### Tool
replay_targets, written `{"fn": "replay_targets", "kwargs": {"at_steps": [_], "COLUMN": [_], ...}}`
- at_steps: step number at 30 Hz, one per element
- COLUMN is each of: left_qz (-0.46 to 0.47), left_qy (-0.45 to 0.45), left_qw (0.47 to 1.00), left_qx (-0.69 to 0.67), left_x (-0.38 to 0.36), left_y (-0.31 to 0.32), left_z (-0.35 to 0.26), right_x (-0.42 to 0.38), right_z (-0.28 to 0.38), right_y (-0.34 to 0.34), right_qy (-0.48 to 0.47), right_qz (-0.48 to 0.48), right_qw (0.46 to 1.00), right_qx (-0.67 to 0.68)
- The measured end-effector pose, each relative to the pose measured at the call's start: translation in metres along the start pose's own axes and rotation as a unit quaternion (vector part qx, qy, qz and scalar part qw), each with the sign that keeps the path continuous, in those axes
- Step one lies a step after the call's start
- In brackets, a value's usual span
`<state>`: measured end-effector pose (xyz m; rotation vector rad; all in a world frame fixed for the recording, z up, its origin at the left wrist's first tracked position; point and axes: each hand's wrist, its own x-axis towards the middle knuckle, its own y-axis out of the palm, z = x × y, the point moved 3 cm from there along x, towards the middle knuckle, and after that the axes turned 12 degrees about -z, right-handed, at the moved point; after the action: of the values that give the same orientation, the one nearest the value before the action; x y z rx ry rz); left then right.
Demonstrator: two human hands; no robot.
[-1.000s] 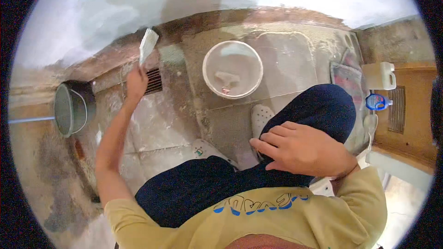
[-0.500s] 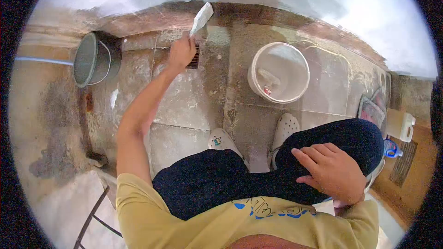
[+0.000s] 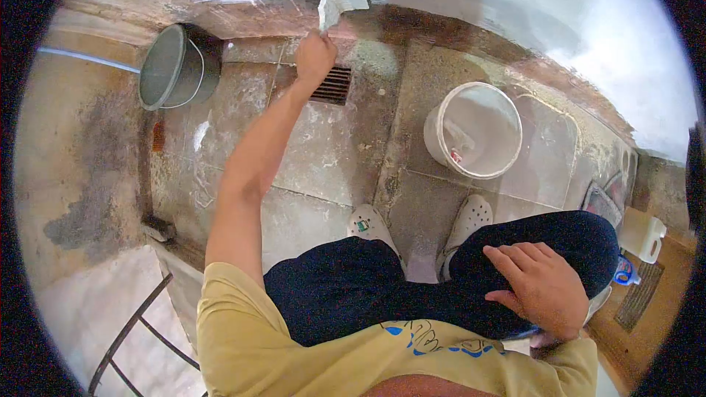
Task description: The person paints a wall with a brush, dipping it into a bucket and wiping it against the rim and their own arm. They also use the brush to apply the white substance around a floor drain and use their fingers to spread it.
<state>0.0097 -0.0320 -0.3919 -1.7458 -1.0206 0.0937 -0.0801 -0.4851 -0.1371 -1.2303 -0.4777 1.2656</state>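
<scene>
My left hand (image 3: 316,57) is closed round the handle of a white-coated paintbrush (image 3: 338,5). The brush's white end looks bent and lies against the lower part of the wall (image 3: 287,18), where white coating meets a brown, bare strip. Just below this hand, a metal drain grate (image 3: 332,87) is set in the tiled floor. My right hand (image 3: 540,287) rests on my right thigh, fingers stretched out and holding nothing. In front of my right shoe stands a white bucket (image 3: 435,136) with pale residue and a small red-and-white bit inside.
A dark bucket (image 3: 163,66) with a wire handle lies tilted at the left, near a light-blue pipe (image 3: 88,59). Toward the right are a pale jug (image 3: 641,235) and a blue-capped bottle (image 3: 626,270). A dark metal frame (image 3: 131,323) shows at lower left.
The paintbrush has swept to the right along the wall's foot, and its white end now bends over. My view has shifted left; my right hand stays on the thigh.
</scene>
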Motion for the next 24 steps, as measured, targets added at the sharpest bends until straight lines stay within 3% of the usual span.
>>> {"fn": "replay_targets", "kwargs": {"at_steps": [4,7,9,10,12,14,16,18,20,22,24], "left_qz": [-0.011,-0.073,-0.1,-0.099,-0.048,-0.075,0.033,0.036,0.039,0.067,0.054], "left_qy": [-0.04,-0.064,0.021,0.02,0.027,0.027,0.096,0.074,0.053,0.105,0.072], "left_qw": [0.999,0.995,0.995,0.995,0.998,0.992,0.991,0.99,0.987,0.987,0.992], "left_qx": [0.006,0.012,0.018,0.019,-0.042,-0.097,-0.091,-0.118,-0.148,-0.105,-0.09], "left_x": [-0.004,-0.012,-0.02,-0.021,-0.025,-0.041,-0.049,-0.063,-0.069,-0.068,-0.053], "left_y": [-0.001,-0.008,-0.013,-0.012,-0.006,-0.007,0.009,0.005,0.008,0.01,0.007], "left_z": [0.015,0.017,0.005,-0.002,-0.024,-0.054,-0.07,-0.081,-0.076,-0.073,-0.059], "right_x": [-0.003,-0.005,-0.006,-0.006,-0.004,-0.003,-0.001,0.002,0.003,0.002,0.002], "right_z": [0.001,0.001,0.002,0.003,0.004,0.004,0.004,0.002,0.001,0.001,0.0], "right_y": [0.0,-0.001,-0.002,-0.002,-0.002,-0.001,0.0,-0.001,0.0,-0.001,0.0], "right_qy": [0.003,0.014,0.019,0.019,0.02,0.022,0.02,0.019,0.015,0.014,0.02], "right_qz": [-0.009,-0.007,-0.01,-0.008,-0.009,-0.008,-0.007,-0.001,-0.006,-0.011,-0.013], "right_qw": [1.0,1.0,1.0,1.0,1.0,1.0,1.0,1.0,1.0,1.0,1.0], "right_qx": [0.015,0.01,0.008,0.01,0.005,0.005,0.005,0.002,0.003,0.004,0.013]}}
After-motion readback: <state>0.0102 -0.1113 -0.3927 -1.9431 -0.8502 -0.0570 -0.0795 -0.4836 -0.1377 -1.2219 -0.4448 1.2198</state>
